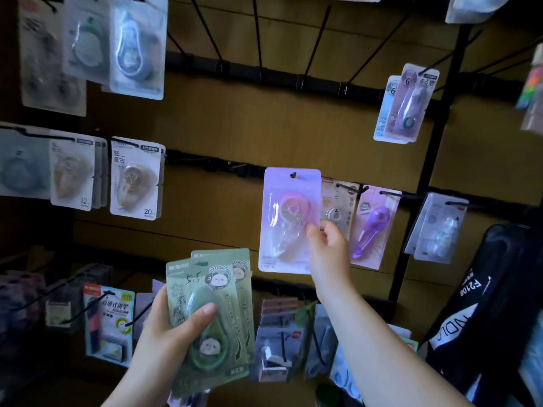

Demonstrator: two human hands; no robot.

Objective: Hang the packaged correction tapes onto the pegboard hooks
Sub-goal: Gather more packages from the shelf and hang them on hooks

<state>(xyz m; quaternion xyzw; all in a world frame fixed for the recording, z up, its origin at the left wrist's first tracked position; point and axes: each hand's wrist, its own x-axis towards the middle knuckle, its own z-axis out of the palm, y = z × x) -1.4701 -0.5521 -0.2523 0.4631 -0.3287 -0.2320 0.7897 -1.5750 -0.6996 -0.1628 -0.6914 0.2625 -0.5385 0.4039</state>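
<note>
My right hand (326,248) pinches the lower right edge of a pink and lilac correction tape pack (289,221), held upright against the pegboard. The pack's hang hole sits at its top, level with the middle rail's hooks (346,188); whether a hook passes through it I cannot tell. My left hand (173,327) grips a small stack of green panda correction tape packs (211,315), thumb across the front blister, low in the middle of the view.
Black rails (264,70) carry long bare hooks across the upper middle. Hung packs fill the left side (136,179), the right of the middle rail (374,230) and the upper right (407,102). A black bag (482,304) hangs at lower right. More packs hang below.
</note>
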